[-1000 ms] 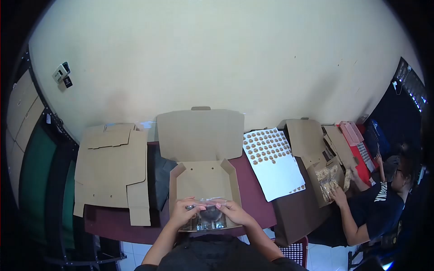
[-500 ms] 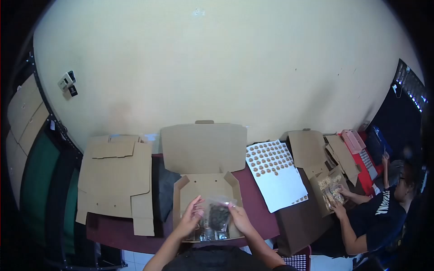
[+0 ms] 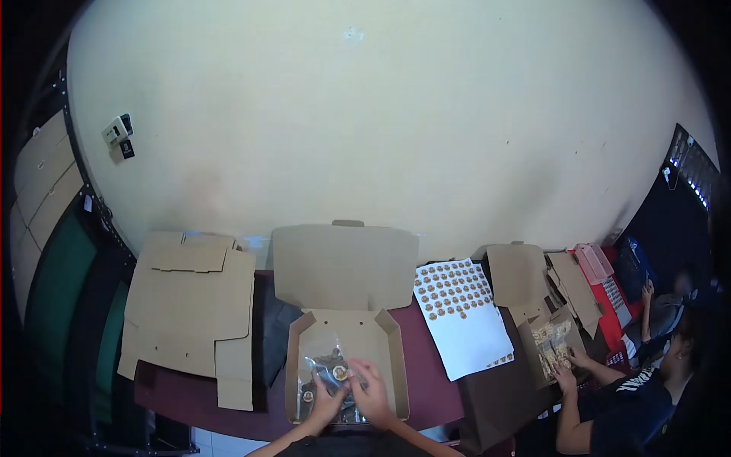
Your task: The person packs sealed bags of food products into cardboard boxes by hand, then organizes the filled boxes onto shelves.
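Note:
A clear plastic bag (image 3: pixel 330 361) with dark contents is held low over the open cardboard box (image 3: pixel 394 365). A round label (image 3: pixel 340 373) shows on its front. My left hand (image 3: pixel 326 404) is closed on the bag's lower part, thumb in front. My right hand (image 3: pixel 370 394) is closed at the bag's right edge beside the label, its fingertips partly overlapping the bag. Beneath my hands, more clear packets lie in the box, mostly hidden; one shows another round label (image 3: pixel 308 397).
Flattened cardboard boxes (image 3: pixel 183 305) lie stacked at the left. A sheet of round stickers (image 3: pixel 464 335) lies to the right on the maroon table (image 3: pixel 434 388). Further right, a co-worker (image 3: pixel 624 404) handles packets in another open box (image 3: pixel 525 335). A pink basket (image 3: pixel 592 263) stands behind.
The bag has shifted left, and a round label now shows on it. My left hand, apart and open before, has closed on the bag; my right hand has moved left and down.

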`<action>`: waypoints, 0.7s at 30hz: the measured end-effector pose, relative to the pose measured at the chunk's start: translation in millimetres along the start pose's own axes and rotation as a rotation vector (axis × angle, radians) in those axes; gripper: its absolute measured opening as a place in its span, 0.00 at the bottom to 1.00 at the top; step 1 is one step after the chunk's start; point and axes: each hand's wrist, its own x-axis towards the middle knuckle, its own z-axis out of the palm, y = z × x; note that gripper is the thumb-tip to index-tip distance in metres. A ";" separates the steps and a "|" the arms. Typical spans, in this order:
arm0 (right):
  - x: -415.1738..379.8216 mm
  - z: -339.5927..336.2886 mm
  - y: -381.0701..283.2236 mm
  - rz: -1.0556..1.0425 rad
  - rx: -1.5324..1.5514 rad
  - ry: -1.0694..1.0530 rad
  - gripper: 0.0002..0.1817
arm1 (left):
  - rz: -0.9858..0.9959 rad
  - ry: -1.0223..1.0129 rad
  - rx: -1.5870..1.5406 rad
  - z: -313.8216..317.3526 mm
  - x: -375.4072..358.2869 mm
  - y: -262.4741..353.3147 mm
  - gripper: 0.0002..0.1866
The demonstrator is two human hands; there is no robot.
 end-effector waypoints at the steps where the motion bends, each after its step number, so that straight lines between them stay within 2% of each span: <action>1: 1.7 -1.6 10.5 -0.021 -0.171 -0.005 0.20 | -0.051 0.047 -0.204 -6.8 4.0 -14.7 0.32; 2: 1.0 4.8 28.0 -0.012 -0.171 -0.012 0.20 | -0.061 0.053 -0.204 -11.6 6.5 -28.6 0.32; 4: -5.3 16.1 54.9 0.302 0.158 -0.096 0.29 | -0.128 0.205 -0.439 -12.2 8.2 -33.5 0.30; 5: -7.2 19.0 59.6 0.456 0.283 -0.174 0.32 | -0.179 0.207 -0.415 -14.9 8.1 -32.4 0.34; 6: -7.0 20.4 60.8 0.459 0.278 -0.172 0.32 | -0.183 0.205 -0.419 -12.0 7.0 -20.5 0.34; 8: -11.6 23.7 67.2 0.624 0.501 -0.300 0.31 | -0.167 0.174 0.077 -6.2 1.5 5.2 0.37; 10: -15.1 25.2 67.7 0.592 0.581 -0.293 0.29 | -0.169 0.154 0.011 -7.2 3.3 -3.8 0.40; 12: -15.6 23.0 60.9 0.570 0.258 -0.246 0.24 | -0.268 0.153 -0.016 -10.8 3.0 -9.7 0.40; 13: -15.4 25.6 70.6 0.538 0.409 -0.275 0.20 | -0.279 0.141 0.006 -15.9 4.0 -10.6 0.40; 16: -7.3 19.5 51.4 0.634 0.295 -0.293 0.18 | -0.188 0.121 0.050 -16.9 7.2 -13.1 0.37; 17: -3.4 16.4 44.3 0.557 0.444 -0.343 0.19 | -0.178 0.081 -0.051 -19.4 9.9 -15.8 0.34; 18: -1.0 15.5 39.5 0.576 0.452 -0.330 0.19 | -0.197 0.072 -0.042 -21.1 13.3 -20.3 0.34; 21: -2.3 21.4 30.8 0.557 0.544 -0.232 0.20 | -0.085 0.066 0.065 -24.6 15.5 -19.2 0.31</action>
